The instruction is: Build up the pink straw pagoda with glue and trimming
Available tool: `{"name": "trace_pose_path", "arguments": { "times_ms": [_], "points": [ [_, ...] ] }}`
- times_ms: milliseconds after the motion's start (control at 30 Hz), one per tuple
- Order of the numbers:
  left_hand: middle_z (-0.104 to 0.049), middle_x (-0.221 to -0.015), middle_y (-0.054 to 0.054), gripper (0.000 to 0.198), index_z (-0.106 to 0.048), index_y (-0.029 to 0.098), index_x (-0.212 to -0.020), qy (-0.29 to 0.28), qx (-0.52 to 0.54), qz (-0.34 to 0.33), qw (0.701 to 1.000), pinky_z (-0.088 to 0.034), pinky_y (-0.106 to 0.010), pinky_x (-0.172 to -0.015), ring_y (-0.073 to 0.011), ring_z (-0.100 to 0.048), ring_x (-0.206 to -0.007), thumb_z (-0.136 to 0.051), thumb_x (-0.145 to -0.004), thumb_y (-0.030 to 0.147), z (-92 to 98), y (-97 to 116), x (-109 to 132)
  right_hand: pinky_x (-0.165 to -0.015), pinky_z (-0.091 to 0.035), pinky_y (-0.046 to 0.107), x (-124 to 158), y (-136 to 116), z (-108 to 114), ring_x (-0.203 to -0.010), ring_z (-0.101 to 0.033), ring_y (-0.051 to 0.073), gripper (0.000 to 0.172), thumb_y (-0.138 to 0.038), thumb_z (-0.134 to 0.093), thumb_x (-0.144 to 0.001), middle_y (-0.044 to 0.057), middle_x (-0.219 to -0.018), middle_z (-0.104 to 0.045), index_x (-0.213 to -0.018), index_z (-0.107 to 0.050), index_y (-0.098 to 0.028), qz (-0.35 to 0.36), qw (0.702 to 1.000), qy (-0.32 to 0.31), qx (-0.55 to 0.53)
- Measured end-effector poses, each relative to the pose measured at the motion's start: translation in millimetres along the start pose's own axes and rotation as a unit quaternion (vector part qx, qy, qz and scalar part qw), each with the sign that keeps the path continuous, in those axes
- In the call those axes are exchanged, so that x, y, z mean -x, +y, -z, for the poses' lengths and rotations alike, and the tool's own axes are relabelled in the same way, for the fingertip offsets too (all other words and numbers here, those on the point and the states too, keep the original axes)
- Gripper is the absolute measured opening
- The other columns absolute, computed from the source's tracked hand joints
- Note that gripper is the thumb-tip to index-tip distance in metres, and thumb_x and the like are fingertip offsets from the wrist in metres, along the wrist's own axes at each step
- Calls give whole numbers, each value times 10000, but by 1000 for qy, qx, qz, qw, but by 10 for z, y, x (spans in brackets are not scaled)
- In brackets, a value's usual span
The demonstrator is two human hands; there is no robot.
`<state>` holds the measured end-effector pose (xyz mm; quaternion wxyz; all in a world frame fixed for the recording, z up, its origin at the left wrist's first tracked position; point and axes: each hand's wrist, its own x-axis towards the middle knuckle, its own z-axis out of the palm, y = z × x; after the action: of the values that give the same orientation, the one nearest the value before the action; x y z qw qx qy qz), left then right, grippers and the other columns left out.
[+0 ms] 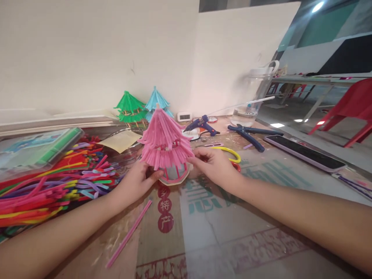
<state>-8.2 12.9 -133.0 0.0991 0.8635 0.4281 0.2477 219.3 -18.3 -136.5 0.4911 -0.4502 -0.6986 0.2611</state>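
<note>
A pink pagoda model (165, 143) made of pipe cleaners stands on the cardboard-covered table (221, 240), with two fringed roofs and a pale base. My left hand (138, 181) grips its lower left side, thumb against the base. My right hand (213, 164) pinches the edge of the lower roof on the right. A single pink pipe cleaner (129, 233) lies loose on the table in front of my left arm.
A heap of coloured pipe cleaners (49, 186) and a plastic box (35, 149) lie at the left. Green (129, 106) and blue (157, 100) pagodas stand behind. A glue gun (202, 126), blue pliers (250, 135), a phone (305, 153), a glass jar (252, 97) and yellow scissors handles (232, 154) are at the right.
</note>
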Motion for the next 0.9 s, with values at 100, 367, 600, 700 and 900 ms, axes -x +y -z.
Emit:
{"name": "trace_pose_path", "arguments": {
  "times_ms": [100, 367, 600, 700, 900],
  "points": [
    [-571, -661, -19, 307, -503, 182, -687, -12, 13, -14, 1000, -418, -294, -617, -174, -521, -650, -413, -853, 424, 20, 29, -5, -612, -393, 264, 22, -19, 41, -645, -515, 137, 129, -290, -544, -787, -17, -651, -560, -699, -564, -198, 38, 998, 46, -26],
    [-622, -704, -44, 311, -563, 173, -757, -15, 14, 19, 1000, -467, -348, -733, -221, -588, -778, -420, -846, 434, 38, 15, 22, -822, -473, 316, 29, -208, 244, -866, -637, 156, 226, -342, -517, -861, 26, -879, -672, -681, -476, -212, -21, 933, 104, -344],
    [-624, -724, -46, 326, -546, 179, -744, -20, 10, -7, 1000, -466, -342, -716, -214, -583, -761, -392, -862, 441, 40, 10, 14, -357, -233, 195, -121, -189, 449, -305, -248, 46, 221, -360, -564, -813, -97, -425, -434, -679, -474, -208, -149, 959, -174, -164],
    [-642, -806, -49, 299, -550, 181, -785, -10, 16, -23, 1000, -467, -334, -723, -207, -582, -776, -404, -867, 429, 41, 15, 7, -413, -264, 207, -180, -145, 540, -382, -362, 66, 123, -266, -597, -763, -77, -464, -459, -677, -548, -192, -120, 969, -199, 88],
    [-636, -854, -46, 240, -548, 194, -824, 11, 22, -38, 999, -463, -325, -745, -208, -578, -813, -420, -871, 391, 38, 7, 10, -471, -329, 237, -188, -214, 642, -479, -491, 110, 284, -350, -456, -843, -21, -550, -556, -609, -517, -201, -71, 946, -259, 180]
  ]
}}
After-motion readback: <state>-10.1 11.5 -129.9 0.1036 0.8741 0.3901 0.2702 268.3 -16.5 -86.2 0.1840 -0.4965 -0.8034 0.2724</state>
